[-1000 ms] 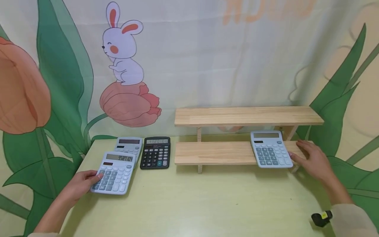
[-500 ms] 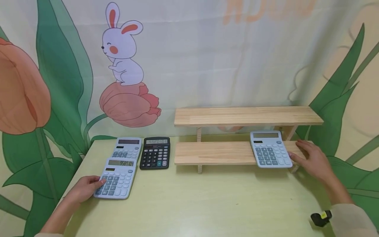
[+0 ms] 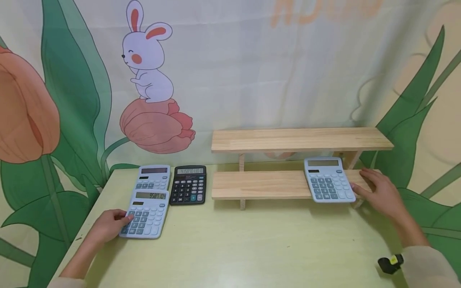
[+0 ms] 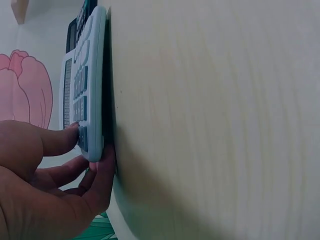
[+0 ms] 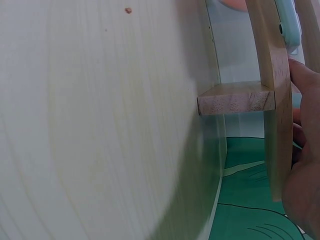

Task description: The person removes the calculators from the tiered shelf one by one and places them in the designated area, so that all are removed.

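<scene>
My left hand [image 3: 109,226] pinches the lower left corner of a light blue calculator [image 3: 153,211], thumb on the keys and fingers beneath; its display reads digits. In the left wrist view, that calculator [image 4: 93,90] lies low over the table, a dark gap under it. It overlaps the lower part of a similar calculator [image 3: 153,176] behind. A black calculator [image 3: 188,188] lies to their right. My right hand [image 3: 383,196] rests on the right end of the lower shelf [image 3: 259,185], thumb at the edge of another light blue calculator [image 3: 329,182], which sits there tilted.
The upper wooden shelf [image 3: 299,140] stands above and behind the lower one, near a printed curtain [image 3: 252,80]. In the right wrist view, a wooden support [image 5: 235,102] reaches from shelf to table. A black object with a yellow mark [image 3: 390,264] is by the right sleeve.
My left hand has brought its calculator slightly right and down toward the table, uncovering more of the one behind. The right hand and its neighbouring calculator have stayed in place.
</scene>
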Demonstrator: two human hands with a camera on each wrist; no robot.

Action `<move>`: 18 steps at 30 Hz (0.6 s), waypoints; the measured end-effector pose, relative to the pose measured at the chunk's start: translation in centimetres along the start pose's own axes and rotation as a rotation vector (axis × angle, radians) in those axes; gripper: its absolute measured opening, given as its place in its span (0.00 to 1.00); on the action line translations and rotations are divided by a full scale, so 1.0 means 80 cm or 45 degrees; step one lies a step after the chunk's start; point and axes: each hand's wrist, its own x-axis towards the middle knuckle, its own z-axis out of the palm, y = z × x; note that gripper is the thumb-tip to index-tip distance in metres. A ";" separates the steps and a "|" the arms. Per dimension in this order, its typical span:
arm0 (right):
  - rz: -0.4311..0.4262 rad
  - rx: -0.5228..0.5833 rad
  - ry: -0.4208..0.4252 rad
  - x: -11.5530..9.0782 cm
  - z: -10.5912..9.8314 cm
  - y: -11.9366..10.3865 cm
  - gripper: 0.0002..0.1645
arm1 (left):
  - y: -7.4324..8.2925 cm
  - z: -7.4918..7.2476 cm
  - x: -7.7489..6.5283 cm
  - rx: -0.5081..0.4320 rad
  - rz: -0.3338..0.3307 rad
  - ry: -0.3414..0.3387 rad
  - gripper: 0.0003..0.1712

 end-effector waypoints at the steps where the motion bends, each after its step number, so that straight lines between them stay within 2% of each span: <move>1: -0.002 0.000 0.002 0.000 0.000 0.000 0.46 | 0.000 0.000 0.000 0.015 0.005 0.013 0.30; 8: 0.008 0.002 -0.003 0.001 0.001 0.004 0.47 | -0.003 0.003 -0.001 0.029 -0.001 0.043 0.29; 12: 0.007 0.002 -0.008 0.001 0.002 0.005 0.47 | 0.000 0.002 -0.004 0.090 0.018 0.082 0.27; 15: 0.001 0.000 -0.007 0.001 0.002 0.004 0.47 | 0.008 -0.001 -0.009 0.159 0.064 0.127 0.27; 18: -0.009 -0.001 -0.003 0.001 0.002 0.004 0.47 | 0.023 -0.001 -0.017 0.217 0.144 0.215 0.27</move>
